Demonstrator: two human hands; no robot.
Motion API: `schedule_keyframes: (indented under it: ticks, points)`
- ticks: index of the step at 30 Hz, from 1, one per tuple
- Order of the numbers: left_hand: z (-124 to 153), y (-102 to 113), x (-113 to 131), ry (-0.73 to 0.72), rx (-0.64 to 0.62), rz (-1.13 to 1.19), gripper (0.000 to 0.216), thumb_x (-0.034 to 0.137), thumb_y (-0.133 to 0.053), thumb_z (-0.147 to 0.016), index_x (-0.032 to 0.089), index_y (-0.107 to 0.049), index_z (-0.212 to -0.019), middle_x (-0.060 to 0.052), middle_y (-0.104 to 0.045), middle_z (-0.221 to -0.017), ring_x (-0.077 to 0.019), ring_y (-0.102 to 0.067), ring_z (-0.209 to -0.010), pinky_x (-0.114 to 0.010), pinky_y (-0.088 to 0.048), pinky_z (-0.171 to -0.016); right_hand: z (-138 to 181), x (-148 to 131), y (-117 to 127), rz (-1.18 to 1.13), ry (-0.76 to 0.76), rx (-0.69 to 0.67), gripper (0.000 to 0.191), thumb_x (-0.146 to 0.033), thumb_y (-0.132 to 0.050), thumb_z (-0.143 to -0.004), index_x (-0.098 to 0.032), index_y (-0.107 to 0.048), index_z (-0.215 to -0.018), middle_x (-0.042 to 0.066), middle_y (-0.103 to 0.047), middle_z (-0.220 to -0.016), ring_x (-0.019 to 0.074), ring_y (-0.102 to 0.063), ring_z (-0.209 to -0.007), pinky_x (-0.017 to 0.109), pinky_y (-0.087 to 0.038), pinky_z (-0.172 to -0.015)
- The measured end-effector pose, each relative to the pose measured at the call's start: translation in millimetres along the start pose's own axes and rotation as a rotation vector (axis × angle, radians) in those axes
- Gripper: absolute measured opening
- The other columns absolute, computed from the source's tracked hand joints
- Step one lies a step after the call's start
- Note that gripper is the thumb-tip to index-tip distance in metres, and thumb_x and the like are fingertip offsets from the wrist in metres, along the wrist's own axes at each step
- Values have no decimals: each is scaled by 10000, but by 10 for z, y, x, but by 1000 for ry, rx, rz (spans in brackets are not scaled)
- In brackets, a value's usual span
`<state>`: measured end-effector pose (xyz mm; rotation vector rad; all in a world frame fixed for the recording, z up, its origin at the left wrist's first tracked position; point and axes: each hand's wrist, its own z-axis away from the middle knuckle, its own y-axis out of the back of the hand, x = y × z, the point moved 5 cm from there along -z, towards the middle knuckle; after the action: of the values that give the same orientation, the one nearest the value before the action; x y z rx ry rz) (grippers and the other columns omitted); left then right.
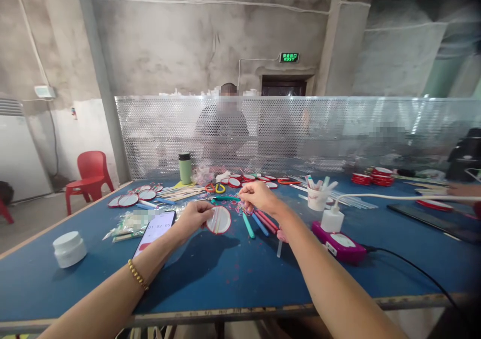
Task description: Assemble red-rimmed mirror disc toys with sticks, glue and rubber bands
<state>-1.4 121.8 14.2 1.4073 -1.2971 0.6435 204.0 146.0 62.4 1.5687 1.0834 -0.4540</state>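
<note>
My left hand [195,219] pinches the edge of a small round disc [221,221] with a white face and a red rim. A pale strip runs across its face. My right hand [257,197] is closed over a loose heap of thin coloured bands [240,208], its fingertips pressed together; what they hold, if anything, is too small to make out. Just below it, a teal stick [248,226], a blue stick [260,225] and red sticks [267,221] lie side by side. More red-rimmed discs [128,200] rest to the left of my left hand.
A phone [160,229] lies by my left forearm, near a white jar [69,249]. To the right are a white cup of sticks [317,199] and a purple power strip [340,244] with a cable. Behind the table stands a perforated metal screen [158,133], with a person beyond it.
</note>
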Motion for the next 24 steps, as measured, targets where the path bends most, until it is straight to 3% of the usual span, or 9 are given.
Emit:
schedule_keyframes:
  ticks: [4, 9, 17, 24]
  points:
    - [75, -68, 133, -74, -70, 146, 300, 394, -671, -741, 116, -706, -846, -24, -629, -715, -112, -511, -605, -228, -394, -567, 52, -13, -210, -64, 12, -86, 74, -214, -651, -782, -149, -639, -750, -6, -630, -579, 103, -585, -475, 188, -449, -413]
    - [125, -141, 236, -172, -85, 112, 299, 413, -683, -755, 130, -743, -831, -96, -649, -1007, -160, -571, -773, -232, -426, -584, 69, -30, -387, -113, 32, -190, 102, -241, -660, -764, -148, -691, -734, -23, -612, -576, 76, -530, -502, 168, -394, -435]
    - [117, -170, 145, -135, -65, 1, 282, 375, -656, -767, 121, -759, -837, -73, -639, -890, -127, -525, -679, -225, -385, -556, 73, 65, -445, -104, 14, -320, 150, -286, -691, -699, -142, -718, -666, -34, -589, -503, 71, -488, -447, 184, -364, -437]
    - [134, -168, 145, -78, -68, 166, 303, 379, -688, -748, 94, -746, -834, -41, -616, -745, -93, -475, -582, -224, -343, -529, 70, 55, -449, -81, 42, -345, 163, -299, -676, -714, -144, -700, -668, -27, -602, -519, 70, -497, -452, 175, -366, -435]
